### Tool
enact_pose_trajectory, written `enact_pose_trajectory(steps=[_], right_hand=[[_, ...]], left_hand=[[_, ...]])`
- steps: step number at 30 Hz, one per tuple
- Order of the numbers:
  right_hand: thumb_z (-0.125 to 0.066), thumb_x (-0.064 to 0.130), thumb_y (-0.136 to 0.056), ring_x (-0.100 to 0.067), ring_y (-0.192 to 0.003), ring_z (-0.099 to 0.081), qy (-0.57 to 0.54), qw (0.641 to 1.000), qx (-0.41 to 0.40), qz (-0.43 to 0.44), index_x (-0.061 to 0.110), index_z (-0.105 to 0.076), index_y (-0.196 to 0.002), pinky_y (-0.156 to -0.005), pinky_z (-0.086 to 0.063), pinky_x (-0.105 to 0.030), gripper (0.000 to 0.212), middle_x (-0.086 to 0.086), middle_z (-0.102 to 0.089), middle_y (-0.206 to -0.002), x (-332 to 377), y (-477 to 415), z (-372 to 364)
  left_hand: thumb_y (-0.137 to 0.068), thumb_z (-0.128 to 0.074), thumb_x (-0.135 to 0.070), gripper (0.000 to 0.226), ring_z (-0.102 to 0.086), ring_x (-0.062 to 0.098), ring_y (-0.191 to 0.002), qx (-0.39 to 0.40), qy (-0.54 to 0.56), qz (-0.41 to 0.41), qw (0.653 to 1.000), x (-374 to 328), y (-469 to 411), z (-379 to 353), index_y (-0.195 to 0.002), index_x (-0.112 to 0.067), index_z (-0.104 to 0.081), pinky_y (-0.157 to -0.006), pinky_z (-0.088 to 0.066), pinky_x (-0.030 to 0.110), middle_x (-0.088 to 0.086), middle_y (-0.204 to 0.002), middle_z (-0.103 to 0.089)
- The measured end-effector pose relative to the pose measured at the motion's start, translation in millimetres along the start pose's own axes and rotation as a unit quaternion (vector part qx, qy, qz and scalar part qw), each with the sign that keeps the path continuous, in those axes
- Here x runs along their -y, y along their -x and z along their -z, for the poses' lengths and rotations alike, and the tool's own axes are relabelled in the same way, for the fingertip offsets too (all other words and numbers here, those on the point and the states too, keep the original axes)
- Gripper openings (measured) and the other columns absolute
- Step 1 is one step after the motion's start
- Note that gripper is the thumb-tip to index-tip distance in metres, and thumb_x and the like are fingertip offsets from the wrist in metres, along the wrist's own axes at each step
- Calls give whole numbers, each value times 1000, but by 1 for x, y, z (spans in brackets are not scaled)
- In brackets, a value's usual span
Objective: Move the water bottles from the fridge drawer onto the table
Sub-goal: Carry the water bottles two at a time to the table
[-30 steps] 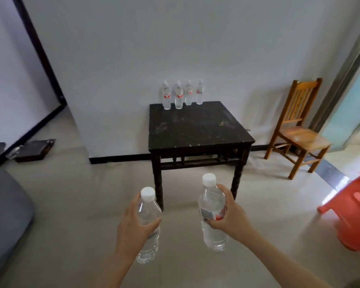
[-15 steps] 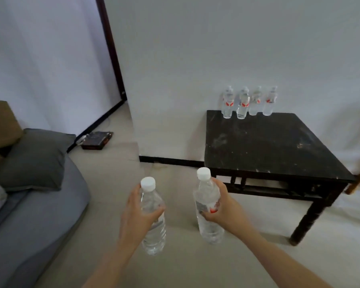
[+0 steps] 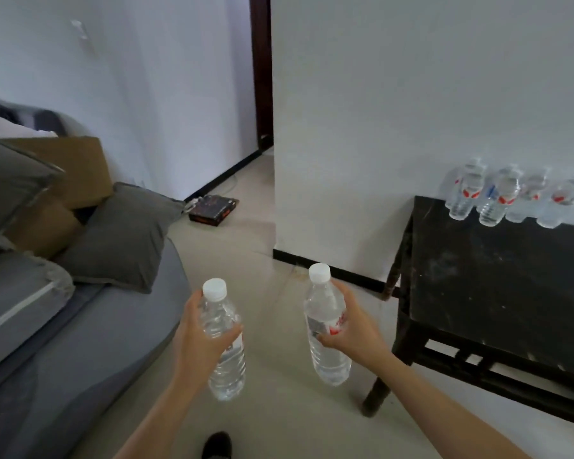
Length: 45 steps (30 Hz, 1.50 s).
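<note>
Hands both full: left hand (image 3: 198, 337) curled round water bottle (image 3: 228, 371), right hand (image 3: 353, 329) clamped on second bottle (image 3: 328, 361). I see black table (image 3: 494, 293) at right, bottle row (image 3: 492, 207) on it.

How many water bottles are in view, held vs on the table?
Held: 2 (left-hand bottle in the left hand, right-hand bottle in the right hand)
On the table: 4 (back-edge row, blurred)
Total: 6
</note>
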State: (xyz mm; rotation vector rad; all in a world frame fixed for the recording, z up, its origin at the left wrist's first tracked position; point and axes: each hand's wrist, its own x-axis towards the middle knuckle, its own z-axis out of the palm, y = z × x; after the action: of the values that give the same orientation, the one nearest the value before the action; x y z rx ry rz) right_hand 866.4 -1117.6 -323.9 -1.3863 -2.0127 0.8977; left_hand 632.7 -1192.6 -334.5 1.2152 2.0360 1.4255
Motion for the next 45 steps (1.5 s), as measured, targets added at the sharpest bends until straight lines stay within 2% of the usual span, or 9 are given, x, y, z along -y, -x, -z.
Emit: enact_pose_trajectory(steps=[3, 6, 10, 16, 26, 30, 37, 42, 45], right_hand=[[-77, 33, -68, -8, -90, -53, 32, 999, -11, -1, 38, -13, -139, -77, -45, -21, 95, 14, -45, -110, 8, -42, -13], [-77, 34, -67, -7, -97, -49, 41, 998, -34, -15, 37, -13, -140, -84, -45, -24, 97, 16, -43, -114, 16, -81, -26], [-78, 30, -67, -5, -100, -46, 43, 996, -66, -52, 38, -15, -138, -88, -43, -24, 96, 15, -43, -115, 30, -123, -35], [-79, 31, -66, -2, -100, -45, 40, 984, -139, -107, 46, -11, -127, -88, -38, -19, 92, 20, -39, -113, 44, -170, -37], [-79, 27, -68, -2, -105, -40, 60, 947, -201, -244, 36, -13, -137, -93, -36, -21, 96, 20, -34, -114, -10, -209, 6], [-78, 29, -69, -4, -105, -42, 59, 938, -224, -259, 34, -13, -138, -91, -38, -22, 95, 19, -36, -115, -46, -250, 37], [-78, 30, -67, -7, -101, -52, 37, 950, -232, -206, 36, -19, -136, -83, -43, -20, 91, 18, -44, -110, -76, -344, 77], [-77, 30, -69, -3, -103, -47, 38, 957, -206, -203, 37, -18, -136, -95, -45, -27, 90, 20, -40, -113, -92, -385, 88], [-77, 30, -68, -7, -108, -49, 26, 957, -192, -215, 38, -17, -137, -97, -45, -31, 92, 19, -40, -116, -107, -411, 91]], left_hand=[[-62, -82, -9, 78, -51, 20, -103, 17, 27, -3, 999, 13, -47, -6, -128, -15, -40, -86, -41, 35, -3, -112, -48], [-63, -82, -11, 74, -53, 21, -103, 55, 42, -21, 997, 25, -105, -13, -124, -20, -42, -85, -42, 36, -3, -110, -50], [-59, -84, -26, 79, -54, 17, -104, 98, 42, -62, 992, 25, -175, -22, -124, -34, -39, -88, -46, 40, -6, -113, -55], [-62, -83, -23, 81, -51, 13, -104, 169, 52, -109, 978, 11, -262, -49, -131, -25, -40, -86, -41, 31, -6, -117, -54], [-61, -84, -18, 78, -54, 16, -101, 319, 85, -104, 938, -4, -319, -168, -127, -27, -42, -81, -40, 28, -1, -117, -57], [-59, -85, -14, 79, -55, 17, -102, 335, 92, -128, 929, -29, -351, -215, -112, -45, -34, -84, -42, 30, -3, -109, -57], [-61, -84, -11, 83, -49, 15, -96, 266, 85, -155, 948, -74, -429, -271, -131, -13, -39, -83, -37, 28, -3, -107, -51], [-62, -83, -12, 83, -48, 15, -97, 253, 62, -129, 957, -72, -462, -302, -132, -12, -38, -83, -38, 30, -3, -107, -49], [-63, -82, -9, 80, -48, 15, -95, 272, 62, -123, 952, -67, -481, -323, -131, -11, -39, -80, -35, 27, -3, -105, -49]])
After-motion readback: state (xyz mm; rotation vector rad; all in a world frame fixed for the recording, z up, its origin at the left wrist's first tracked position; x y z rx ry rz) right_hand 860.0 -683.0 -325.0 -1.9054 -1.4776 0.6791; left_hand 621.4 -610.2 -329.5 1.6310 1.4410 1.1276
